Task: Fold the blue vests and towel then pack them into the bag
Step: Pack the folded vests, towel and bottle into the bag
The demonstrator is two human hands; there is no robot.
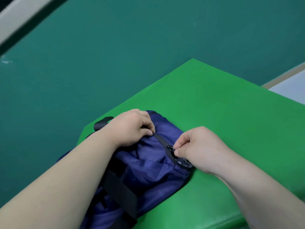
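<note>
Far L, top corner: pale strip [16, 19], blurred. Dark teal floor [99, 55] fills the L and top of view.

Navy bag [148, 164] lies on the near-L part of the green pad [214, 104], with its L side hanging out over the pad's L edge. Black handle loop [103, 123] sticks out past that edge, over the floor. Wide black strap [120, 192] runs across the bag's near end, btwn the two forearms.

L hand [130, 128] sits on the bag's far end. Thumb + forefinger are pinched together on the end of the black zip tape [160, 139], other fingers curled in. The tape runs diag. from that pinch twd the R hand; fabric either side is wrinkled.

R hand [201, 149] is at the bag's R side, wrist over bare pad. Thumb + forefinger are clamped on the metal zip pull [171, 148], rest of fingers curled under. Just below the pull a light patterned bit shows at the bag's edge; can't tell what it is.

Far R, past the pad's R edge: pale surface [288, 81] w/ a tan border.
</note>
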